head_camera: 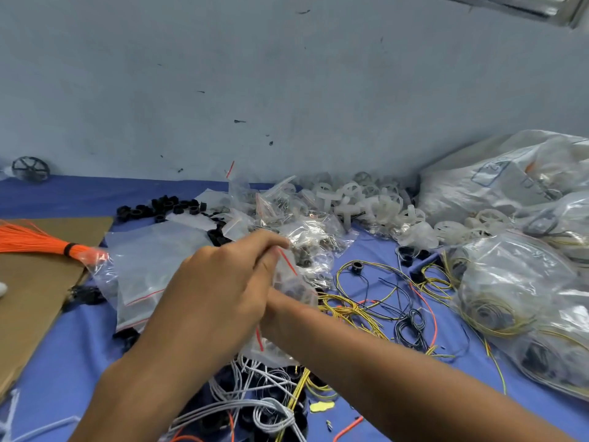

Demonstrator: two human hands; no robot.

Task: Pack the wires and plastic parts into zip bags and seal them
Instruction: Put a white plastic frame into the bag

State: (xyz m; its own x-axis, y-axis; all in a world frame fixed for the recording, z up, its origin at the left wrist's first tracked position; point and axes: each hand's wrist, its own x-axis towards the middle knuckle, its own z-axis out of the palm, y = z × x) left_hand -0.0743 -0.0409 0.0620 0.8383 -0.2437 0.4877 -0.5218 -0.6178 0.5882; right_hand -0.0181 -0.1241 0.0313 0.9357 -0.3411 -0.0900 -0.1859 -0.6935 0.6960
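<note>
Clear zip bag [298,283] half behind left hand [223,282]

Small packing workshop. Blue-covered desk [63,346]; loose wires [366,303] at 4 o'clock; white plastic wheels [366,199] heaped at 1 o'clock; black rings [159,207] at 11 o'clock; bulk bags of parts [510,282] at 3 o'clock; scuffed wall [223,74] behind.

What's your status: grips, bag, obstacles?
Left grip pinches bag top. Right grip mostly hidden behind left. Loose wires beside and below.
</note>
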